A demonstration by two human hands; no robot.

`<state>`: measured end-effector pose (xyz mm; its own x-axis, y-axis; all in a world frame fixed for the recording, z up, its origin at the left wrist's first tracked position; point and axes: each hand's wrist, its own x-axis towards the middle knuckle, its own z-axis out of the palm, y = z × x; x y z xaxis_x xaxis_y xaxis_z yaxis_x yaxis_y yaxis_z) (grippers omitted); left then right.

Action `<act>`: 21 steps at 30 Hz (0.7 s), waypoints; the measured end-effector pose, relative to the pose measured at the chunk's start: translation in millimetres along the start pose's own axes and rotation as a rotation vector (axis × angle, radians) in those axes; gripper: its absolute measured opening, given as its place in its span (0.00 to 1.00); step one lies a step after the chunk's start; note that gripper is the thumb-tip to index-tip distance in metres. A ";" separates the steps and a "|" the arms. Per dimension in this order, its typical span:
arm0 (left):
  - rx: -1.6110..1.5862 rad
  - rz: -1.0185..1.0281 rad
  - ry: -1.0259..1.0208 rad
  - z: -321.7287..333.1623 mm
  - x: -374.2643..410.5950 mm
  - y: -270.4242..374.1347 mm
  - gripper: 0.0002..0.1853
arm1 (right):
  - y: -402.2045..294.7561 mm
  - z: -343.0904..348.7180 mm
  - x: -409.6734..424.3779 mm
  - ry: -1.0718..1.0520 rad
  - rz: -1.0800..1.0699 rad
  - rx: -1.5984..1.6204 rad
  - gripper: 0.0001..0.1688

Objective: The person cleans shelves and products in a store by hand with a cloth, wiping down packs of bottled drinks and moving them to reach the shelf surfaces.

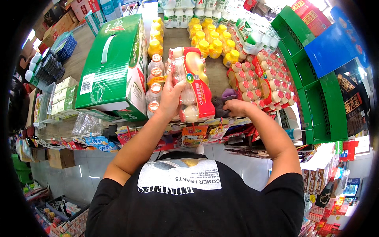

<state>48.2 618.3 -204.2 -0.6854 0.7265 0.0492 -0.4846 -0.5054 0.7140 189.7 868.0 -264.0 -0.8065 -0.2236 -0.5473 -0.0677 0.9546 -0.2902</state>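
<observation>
My left hand [174, 93] grips the left side of a shrink-wrapped pack of small drink bottles [201, 89] with a red and yellow label. Part of the pack's near end is at the counter's front edge. To its right, my right hand [235, 107] holds a dark grey cloth [219, 106] against the counter; a purple cloth [229, 94] touches it. Left of the pack stand bottles with orange-red caps [155, 89] in a row. More packs of red-capped bottles [274, 80] stand to the right of my right hand.
A large green carton [114, 65] with a white handle stands on the left of the counter [217, 69]. Yellow-capped bottles [214, 47] and wrapped white bottles [257, 32] are farther back. A green rack [319, 103] bounds the right. Snack packets [194, 134] hang along the front edge.
</observation>
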 end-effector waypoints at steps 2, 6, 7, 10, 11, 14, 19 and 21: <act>0.065 0.024 0.032 0.7 -1.3 -2.7 0.28 | -6.8 -4.2 2.0 -0.094 0.069 -0.126 0.18; 0.053 0.010 0.046 6.3 0.8 -2.9 0.28 | -2.3 6.2 17.3 -0.207 0.144 -0.302 0.17; 0.058 0.008 0.058 7.5 1.4 -3.9 0.29 | 0.5 10.1 18.6 -0.223 0.158 -0.328 0.17; 0.086 0.035 0.115 5.2 -1.4 -3.1 0.29 | -8.3 -7.2 2.3 -0.046 0.032 -0.204 0.19; 0.104 0.048 0.126 6.7 -2.3 -3.0 0.30 | -12.8 -18.2 -6.5 0.003 0.015 -0.160 0.20; 0.126 0.073 0.145 6.2 -0.7 -4.8 0.29 | -18.3 -64.3 -24.3 0.149 -0.008 -0.067 0.20; 0.158 0.058 0.165 12.6 -2.8 -4.0 0.29 | 5.8 -75.5 9.0 0.451 0.136 -0.010 0.25; 0.165 0.056 0.184 16.7 -0.1 -5.1 0.29 | 26.3 -46.1 45.1 0.556 0.064 0.054 0.25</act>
<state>59.8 628.6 -196.2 -0.8031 0.5953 -0.0252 -0.3580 -0.4483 0.8190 124.5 892.1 -260.1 -0.9972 -0.0140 -0.0733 0.0101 0.9481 -0.3178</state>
